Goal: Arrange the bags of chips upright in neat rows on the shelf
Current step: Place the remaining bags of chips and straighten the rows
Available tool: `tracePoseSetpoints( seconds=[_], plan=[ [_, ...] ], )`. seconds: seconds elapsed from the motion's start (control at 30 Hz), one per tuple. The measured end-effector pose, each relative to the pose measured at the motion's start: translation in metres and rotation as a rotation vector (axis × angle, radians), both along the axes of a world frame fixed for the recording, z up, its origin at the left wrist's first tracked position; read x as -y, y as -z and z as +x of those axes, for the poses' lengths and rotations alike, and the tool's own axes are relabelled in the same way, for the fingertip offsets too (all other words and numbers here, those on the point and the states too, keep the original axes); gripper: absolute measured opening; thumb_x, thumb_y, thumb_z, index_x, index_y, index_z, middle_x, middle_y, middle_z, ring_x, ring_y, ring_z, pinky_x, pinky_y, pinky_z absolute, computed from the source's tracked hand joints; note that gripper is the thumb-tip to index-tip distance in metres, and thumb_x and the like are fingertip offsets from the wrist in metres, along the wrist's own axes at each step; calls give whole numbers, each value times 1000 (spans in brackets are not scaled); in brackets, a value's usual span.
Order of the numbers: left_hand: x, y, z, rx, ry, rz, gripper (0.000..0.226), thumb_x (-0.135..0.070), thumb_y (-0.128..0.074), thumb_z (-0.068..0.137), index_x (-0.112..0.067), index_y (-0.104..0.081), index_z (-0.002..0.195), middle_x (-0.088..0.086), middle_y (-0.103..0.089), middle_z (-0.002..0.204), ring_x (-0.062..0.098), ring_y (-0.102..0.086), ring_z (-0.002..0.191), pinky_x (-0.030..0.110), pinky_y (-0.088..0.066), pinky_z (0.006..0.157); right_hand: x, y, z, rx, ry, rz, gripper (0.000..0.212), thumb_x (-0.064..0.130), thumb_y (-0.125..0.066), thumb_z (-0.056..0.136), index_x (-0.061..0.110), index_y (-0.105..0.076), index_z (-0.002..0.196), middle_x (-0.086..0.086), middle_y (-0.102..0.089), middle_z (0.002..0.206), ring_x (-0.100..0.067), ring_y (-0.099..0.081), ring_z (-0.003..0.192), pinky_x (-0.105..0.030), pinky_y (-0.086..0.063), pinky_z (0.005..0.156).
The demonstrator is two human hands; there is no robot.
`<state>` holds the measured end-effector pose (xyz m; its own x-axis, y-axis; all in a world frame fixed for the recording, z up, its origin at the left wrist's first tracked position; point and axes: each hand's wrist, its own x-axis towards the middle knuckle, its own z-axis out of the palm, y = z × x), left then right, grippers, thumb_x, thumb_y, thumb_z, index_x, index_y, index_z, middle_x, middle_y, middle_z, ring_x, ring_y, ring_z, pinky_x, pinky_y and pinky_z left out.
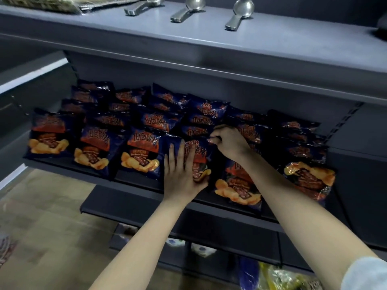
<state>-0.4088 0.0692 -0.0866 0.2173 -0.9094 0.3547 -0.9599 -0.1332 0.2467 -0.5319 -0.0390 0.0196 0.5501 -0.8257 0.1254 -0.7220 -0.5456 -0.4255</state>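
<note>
Dark shelf (134,185), chip bags (140,151), tan floor (52,206)

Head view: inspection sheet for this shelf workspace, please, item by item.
Surface: dark shelf, mostly covered by bags.
Job's things: bags of chips in several front-to-back rows, leaning and overlapping; the right-hand rows look less even.
Clutter: nothing seen.
Hands: left hand lies flat on a front bag, fingers straight; right hand has its fingers curled at that bag's top edge, apparently pinching it.
Cables: nothing seen.
Surroundings: metal spoons on the upper shelf; packaged goods below; beige floor.
</note>
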Motion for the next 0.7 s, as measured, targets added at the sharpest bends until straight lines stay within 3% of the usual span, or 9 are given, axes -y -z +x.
tracePoseSetpoints(
  seconds=[0.1,0.23,0.43,0.53,0.63,0.7],
  plan=[
    [2,-1,2,-3,8,14,102,-74,-41,70,-25,0,149,7,2,158,33,7,143,49,-3,113,4,-1,-3,-10,-1,23,20,19,-50,96,17,-68,104,-5,-69,104,-24,-62,96,-37,-50,81],
    [6,-1,4,14,22,21,105,-74,-46,71,-26,6,148,6,5,157,32,10,142,49,0,115,5,0,-8,-71,-17,-51,24,20,-43,98,20,-64,110,-6,-66,109,-27,-61,97,-30,-43,71],
    [-9,-10,5,44,44,15,94,-72,-38,80,-19,-3,149,11,2,157,33,4,143,49,-4,114,8,-13,-6,-133,-51,-101,24,26,-53,93,23,-66,113,-1,-65,117,-23,-61,103,-36,-52,82],
    [-16,-16,13,30,54,-24,87,-66,-36,86,-21,3,149,10,4,157,31,5,144,47,-1,114,3,-22,1,27,4,-233,28,15,-54,88,23,-68,111,-2,-66,115,-25,-64,96,-35,-54,79],
    [-20,-20,21,2,95,-61,81,-60,-38,88,-18,-6,150,11,1,157,29,6,144,44,2,116,-14,-19,13,189,28,-349,35,-1,-51,82,15,-71,105,-8,-68,109,-30,-65,85,-32,-54,70],
    [-21,-22,28,2,142,-75,78,-57,-39,88,-17,-12,149,13,-5,157,30,3,144,47,-4,116,-26,-12,24,228,19,-378,35,-4,-50,80,13,-72,101,-9,-69,106,-30,-65,91,-35,-56,73]
  ],
)
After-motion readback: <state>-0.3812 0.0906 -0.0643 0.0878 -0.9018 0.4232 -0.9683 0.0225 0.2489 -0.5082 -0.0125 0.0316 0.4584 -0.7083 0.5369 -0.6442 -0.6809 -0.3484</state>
